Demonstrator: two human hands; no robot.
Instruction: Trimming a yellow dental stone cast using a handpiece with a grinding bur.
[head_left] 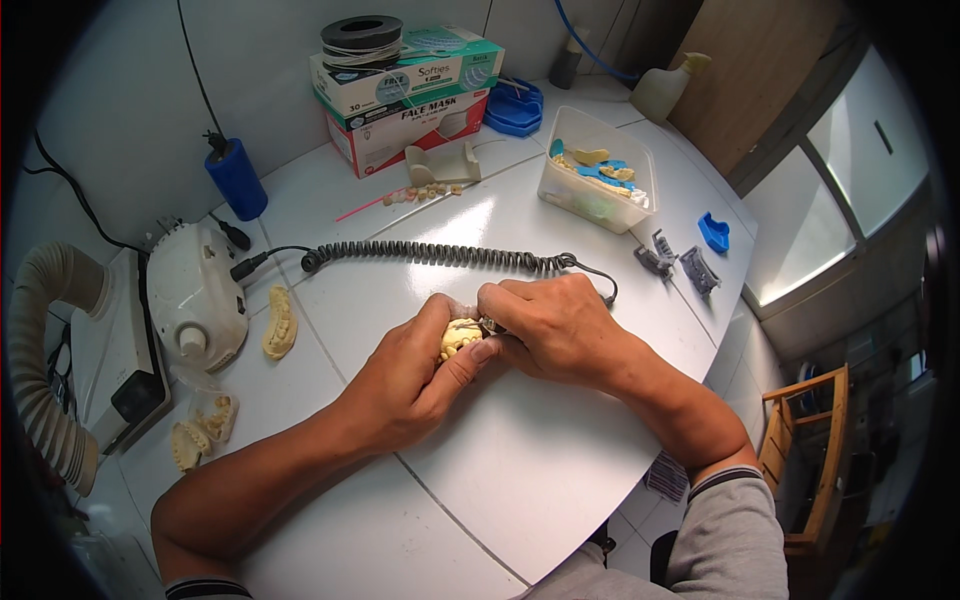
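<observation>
A yellow plaster dental cast (460,339) with moulded teeth is gripped in my left hand (408,372), thumb along its near side. My right hand (555,325) meets it from the right, its fingers closed round a handpiece (490,326) of which only a bit of dark metal shows at the cast's edge. The rest of that tool is hidden by the hand. A black coiled cord (440,254) runs from the white control unit (197,295) at the left to behind my right hand. Both hands are just above the white tiled table (480,460).
Left of my arm are another yellow cast (280,323), more casts in clear plastic (190,444) and a ribbed hose (50,350). Beyond are mask boxes (410,130), a blue cylinder (237,180) and a clear tub of casts (600,185). Grey pieces (698,270) lie right.
</observation>
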